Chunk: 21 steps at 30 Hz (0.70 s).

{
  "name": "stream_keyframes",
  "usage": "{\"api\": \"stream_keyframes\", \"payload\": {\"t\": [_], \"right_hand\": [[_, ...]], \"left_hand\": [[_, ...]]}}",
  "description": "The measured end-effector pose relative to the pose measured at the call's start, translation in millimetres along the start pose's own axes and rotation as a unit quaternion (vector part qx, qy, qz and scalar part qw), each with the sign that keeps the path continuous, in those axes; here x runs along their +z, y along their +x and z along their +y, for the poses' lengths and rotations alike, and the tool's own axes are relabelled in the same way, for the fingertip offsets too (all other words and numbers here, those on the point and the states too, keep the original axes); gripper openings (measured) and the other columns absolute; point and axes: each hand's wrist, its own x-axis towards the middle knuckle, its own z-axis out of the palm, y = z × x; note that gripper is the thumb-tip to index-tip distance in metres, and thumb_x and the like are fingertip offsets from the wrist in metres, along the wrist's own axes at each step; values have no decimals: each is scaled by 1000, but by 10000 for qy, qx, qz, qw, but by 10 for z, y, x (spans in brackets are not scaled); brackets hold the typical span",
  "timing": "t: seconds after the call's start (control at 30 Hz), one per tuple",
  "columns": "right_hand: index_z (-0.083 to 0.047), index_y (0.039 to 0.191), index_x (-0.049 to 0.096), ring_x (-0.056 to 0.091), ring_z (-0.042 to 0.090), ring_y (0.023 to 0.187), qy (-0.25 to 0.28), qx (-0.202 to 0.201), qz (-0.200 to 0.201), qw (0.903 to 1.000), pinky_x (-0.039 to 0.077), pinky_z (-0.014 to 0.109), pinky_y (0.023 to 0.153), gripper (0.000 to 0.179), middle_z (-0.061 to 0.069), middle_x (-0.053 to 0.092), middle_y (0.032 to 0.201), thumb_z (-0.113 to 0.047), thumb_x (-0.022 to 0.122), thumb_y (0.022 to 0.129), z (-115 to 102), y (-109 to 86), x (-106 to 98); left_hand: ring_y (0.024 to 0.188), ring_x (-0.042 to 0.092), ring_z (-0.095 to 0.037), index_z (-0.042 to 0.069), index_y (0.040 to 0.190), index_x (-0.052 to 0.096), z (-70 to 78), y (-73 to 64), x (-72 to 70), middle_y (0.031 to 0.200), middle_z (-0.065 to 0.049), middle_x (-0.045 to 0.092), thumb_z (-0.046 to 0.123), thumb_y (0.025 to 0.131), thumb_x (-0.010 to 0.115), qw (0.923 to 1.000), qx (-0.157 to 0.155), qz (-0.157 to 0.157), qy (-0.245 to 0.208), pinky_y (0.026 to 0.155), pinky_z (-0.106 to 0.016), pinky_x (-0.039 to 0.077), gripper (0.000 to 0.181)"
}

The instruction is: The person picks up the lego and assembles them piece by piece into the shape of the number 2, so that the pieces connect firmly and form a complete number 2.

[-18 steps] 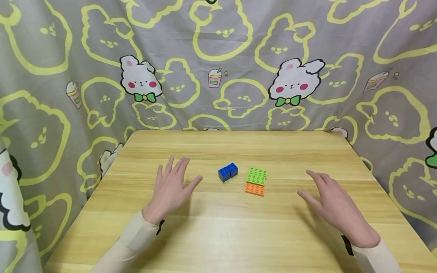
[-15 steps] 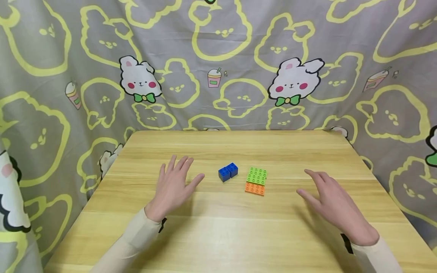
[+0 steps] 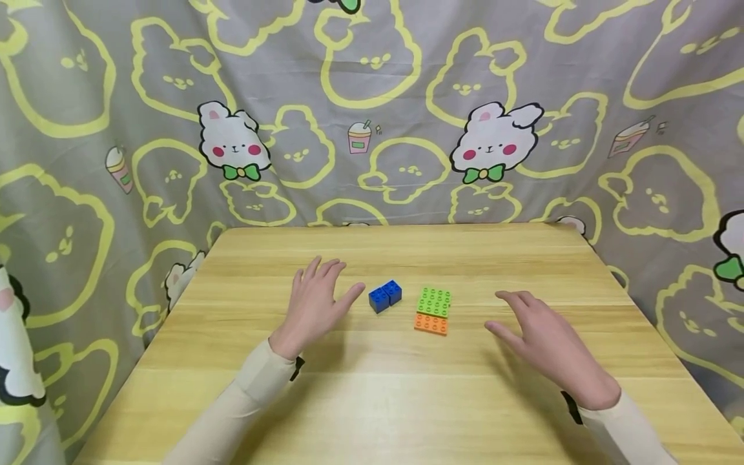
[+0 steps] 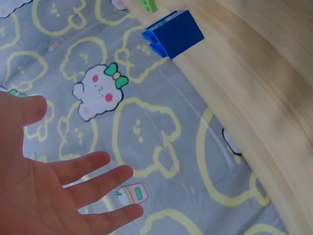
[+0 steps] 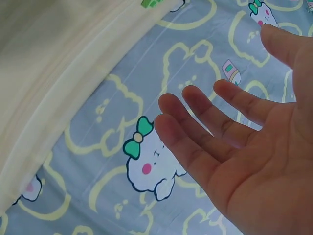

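Observation:
Two small blue building bricks stand side by side at the middle of the table. To their right lies a light green studded building piece, with an orange studded piece along its near side. My left hand hovers just left of the blue bricks, fingers spread and holding nothing. In the left wrist view, a blue brick shows beyond the thumb. My right hand is over the table to the right of the green piece, its fingers relaxed and nothing in them.
The wooden table reaches back to a grey curtain printed with cartoon rabbits, which also hangs along both sides. Dark bands show at both wrists, under light sleeves.
My left hand has moved right and slightly forward, closer to the blue bricks. My right hand has shifted a little left toward the green piece. The bricks lie as before.

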Motion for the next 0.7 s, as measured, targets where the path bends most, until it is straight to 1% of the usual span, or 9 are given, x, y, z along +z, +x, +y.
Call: {"api": "stream_keyframes", "payload": {"t": [0.27,0.37,0.53,0.6,0.7], "right_hand": [[-2,141,55,62,42,117,-62,-222,-53,9997,52,59,93,62,21,63,131,-48,63,100,-88,110,63],[-2,140,56,63,39,116,-69,-357,-45,9993,52,58,93,60,19,64,129,-45,65,99,-132,163,84],[-3,142,54,63,38,118,-30,-540,-88,9985,51,57,96,60,18,64,131,-44,66,99,-192,247,116],[-3,143,53,64,38,117,-31,-582,-149,9982,52,56,96,62,18,64,131,-45,66,99,-209,280,132],[-2,142,53,66,36,113,-11,-646,-226,9977,54,54,93,62,18,65,127,-45,66,99,-219,331,163]], "left_hand": [[148,34,-44,8,139,60,78,111,87,144,-13,60,59,101,53,9999,126,36,-81,116,-68,23,65],[147,35,-44,10,136,63,86,142,113,139,-11,63,58,101,55,9998,126,-13,-132,116,-68,23,60],[144,40,-42,14,123,73,84,196,151,130,-7,70,53,99,60,9998,138,-60,-161,115,-70,23,47],[142,43,-42,16,119,75,79,213,166,127,-4,72,51,99,63,9997,121,-75,-182,114,-71,23,43],[138,49,-39,16,118,77,73,233,184,122,-3,74,48,98,66,9996,97,-99,-241,114,-70,24,40]]}}
